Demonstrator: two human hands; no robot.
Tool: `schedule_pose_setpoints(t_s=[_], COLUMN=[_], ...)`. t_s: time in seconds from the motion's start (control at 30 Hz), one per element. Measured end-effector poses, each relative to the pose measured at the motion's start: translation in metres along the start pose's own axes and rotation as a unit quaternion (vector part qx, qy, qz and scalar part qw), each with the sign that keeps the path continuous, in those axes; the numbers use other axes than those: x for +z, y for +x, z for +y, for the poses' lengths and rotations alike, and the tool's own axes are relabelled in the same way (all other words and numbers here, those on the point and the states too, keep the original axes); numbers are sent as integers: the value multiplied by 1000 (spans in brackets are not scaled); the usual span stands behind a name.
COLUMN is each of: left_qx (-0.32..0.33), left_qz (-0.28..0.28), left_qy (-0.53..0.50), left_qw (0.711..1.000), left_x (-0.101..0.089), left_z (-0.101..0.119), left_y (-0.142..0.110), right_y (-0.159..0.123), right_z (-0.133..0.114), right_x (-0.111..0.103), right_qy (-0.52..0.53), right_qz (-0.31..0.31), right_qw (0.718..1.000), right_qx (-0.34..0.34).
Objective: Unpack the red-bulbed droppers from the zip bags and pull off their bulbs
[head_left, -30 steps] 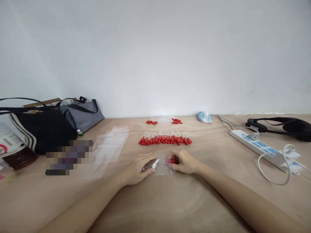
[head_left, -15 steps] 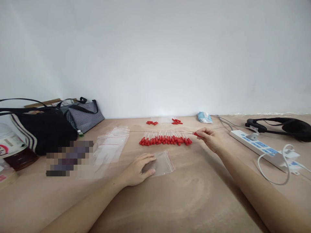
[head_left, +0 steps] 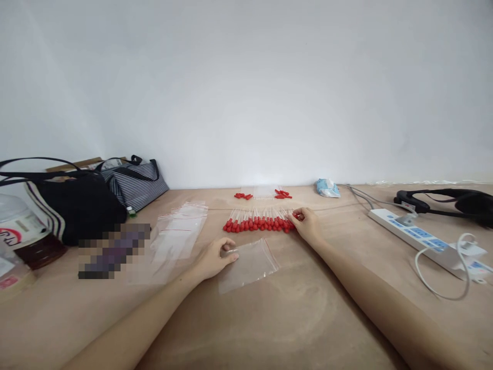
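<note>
Clear droppers with red bulbs (head_left: 262, 224) lie side by side in a row, stems pointing towards the wall. My right hand (head_left: 306, 225) is at the right end of this row, its thumb and fingers pinched on a red-bulbed dropper that they mostly hide. A clear zip bag (head_left: 250, 264) with a red line at its right edge lies flat in front of the row. My left hand (head_left: 213, 258) rests at the bag's left part, thumb over its upper edge, fingers curved and apart from the thumb.
More clear zip bags (head_left: 179, 231) are piled on the left. Behind the row lie further red-bulbed droppers (head_left: 283, 194) and a clear bag. Cloth bags (head_left: 80, 210) and bottles (head_left: 34, 236) stand far left. At right are a power strip (head_left: 423, 239), a blue packet (head_left: 327, 187) and a black headset (head_left: 442, 200).
My right hand has moved left with the dropper, from just beyond the row to its right end. My left hand has drawn back leftward, uncovering more of the bag.
</note>
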State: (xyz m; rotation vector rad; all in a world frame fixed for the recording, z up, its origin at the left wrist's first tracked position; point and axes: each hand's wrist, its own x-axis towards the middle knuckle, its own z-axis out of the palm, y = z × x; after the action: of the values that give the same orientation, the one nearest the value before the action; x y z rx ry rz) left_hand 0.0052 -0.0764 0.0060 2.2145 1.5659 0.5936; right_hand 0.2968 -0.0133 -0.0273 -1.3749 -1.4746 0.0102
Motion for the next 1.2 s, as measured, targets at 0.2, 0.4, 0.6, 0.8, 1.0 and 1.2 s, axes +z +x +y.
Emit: schedule_pose_setpoints(t_s=[0.2, 0.4, 0.6, 0.8, 1.0, 1.2], left_qx=[17, -104, -336, -288, -117, 181], left_qz=[20, 259, 222, 198, 312, -16], left_qy=[18, -44, 130, 309, 317, 125], left_qw=[999, 959, 906, 885, 888, 975], left_x=[2, -44, -93, -79, -70, -30], left_z=[1, -35, -74, -81, -67, -20], left_y=[-2, 2, -25, -41, -39, -25], right_y=[-4, -19, -47, -54, -49, -50], right_z=[4, -6, -24, -34, -37, -43], right_x=[1, -11, -32, -42, -43, -46], right_qy=[-18, 7, 23, -33, -18, 38], right_qz=[-3, 2, -125, -228, -279, -384], right_qw=[999, 995, 969, 935, 922, 874], right_qx=[-46, -104, -212, -268, -269, -294])
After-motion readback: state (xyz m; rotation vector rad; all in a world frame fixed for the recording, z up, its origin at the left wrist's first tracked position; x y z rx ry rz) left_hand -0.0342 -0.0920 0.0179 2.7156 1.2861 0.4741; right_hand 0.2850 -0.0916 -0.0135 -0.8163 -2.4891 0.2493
